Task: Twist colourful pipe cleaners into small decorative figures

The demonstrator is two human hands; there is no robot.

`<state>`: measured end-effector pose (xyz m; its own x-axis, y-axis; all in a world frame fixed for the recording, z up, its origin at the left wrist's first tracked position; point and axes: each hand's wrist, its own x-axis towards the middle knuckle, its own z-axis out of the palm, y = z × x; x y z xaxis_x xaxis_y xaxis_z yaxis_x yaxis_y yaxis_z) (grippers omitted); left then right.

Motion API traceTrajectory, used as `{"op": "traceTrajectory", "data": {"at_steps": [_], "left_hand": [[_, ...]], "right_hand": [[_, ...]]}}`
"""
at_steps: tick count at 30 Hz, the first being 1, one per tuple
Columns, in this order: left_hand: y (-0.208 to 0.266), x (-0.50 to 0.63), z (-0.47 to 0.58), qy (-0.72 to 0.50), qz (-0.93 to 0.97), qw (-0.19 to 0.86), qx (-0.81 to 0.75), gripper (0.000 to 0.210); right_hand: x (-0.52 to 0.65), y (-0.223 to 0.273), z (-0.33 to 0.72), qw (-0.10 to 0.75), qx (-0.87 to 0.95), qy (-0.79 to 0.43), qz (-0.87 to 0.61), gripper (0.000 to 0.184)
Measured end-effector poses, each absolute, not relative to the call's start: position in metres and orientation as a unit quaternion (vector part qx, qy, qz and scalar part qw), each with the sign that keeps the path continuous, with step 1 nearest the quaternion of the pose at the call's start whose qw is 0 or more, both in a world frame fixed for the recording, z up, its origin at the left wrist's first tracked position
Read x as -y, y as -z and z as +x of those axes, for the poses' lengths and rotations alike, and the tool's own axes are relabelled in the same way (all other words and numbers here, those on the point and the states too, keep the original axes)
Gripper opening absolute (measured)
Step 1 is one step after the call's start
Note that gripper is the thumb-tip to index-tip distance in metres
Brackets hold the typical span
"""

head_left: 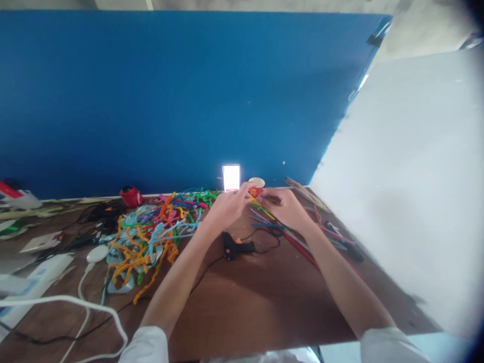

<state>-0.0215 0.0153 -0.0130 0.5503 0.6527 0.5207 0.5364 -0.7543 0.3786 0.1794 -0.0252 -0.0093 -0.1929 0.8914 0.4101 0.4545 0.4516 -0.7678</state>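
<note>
My left hand (231, 202) and my right hand (284, 205) meet at the back of the table, fingertips close together. Between them shows a short piece of yellow pipe cleaner (253, 200), pinched by my left fingers. My right thumb and fingers are also drawn together at it, though their tips are partly hidden. Just behind the fingertips is a red paper cup (257, 189) with a white inside and a yellow mark. Several long pipe cleaners (270, 217), yellow, purple, blue and red, lie under my right hand and forearm.
A black glue gun (234, 247) with its cord lies below my hands. Left of it spreads a tangled heap of coloured pipe cleaners (151, 239). A bright phone screen (231, 178) stands against the blue board (181, 101). White cables and a power strip (36, 287) occupy the left.
</note>
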Motion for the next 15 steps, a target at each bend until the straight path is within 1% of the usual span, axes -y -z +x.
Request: {"op": "traceTrajectory", "data": {"at_steps": [3, 8, 11, 15], "left_hand": [[0.011, -0.013, -0.019, -0.378, 0.853, 0.109, -0.345, 0.042], [0.011, -0.012, -0.015, -0.471, 0.791, 0.172, -0.35, 0.038], [0.013, -0.012, -0.011, -0.514, 0.756, 0.234, -0.331, 0.035], [0.014, -0.01, -0.005, -0.562, 0.694, 0.332, -0.303, 0.038]], "right_hand": [[0.028, 0.009, 0.177, 0.438, 0.735, -0.234, -0.462, 0.018], [0.025, 0.017, 0.173, 0.442, 0.738, -0.213, -0.463, 0.024], [0.023, 0.021, 0.171, 0.453, 0.729, -0.211, -0.468, 0.027], [0.022, 0.022, 0.167, 0.455, 0.727, -0.215, -0.468, 0.036]]}}
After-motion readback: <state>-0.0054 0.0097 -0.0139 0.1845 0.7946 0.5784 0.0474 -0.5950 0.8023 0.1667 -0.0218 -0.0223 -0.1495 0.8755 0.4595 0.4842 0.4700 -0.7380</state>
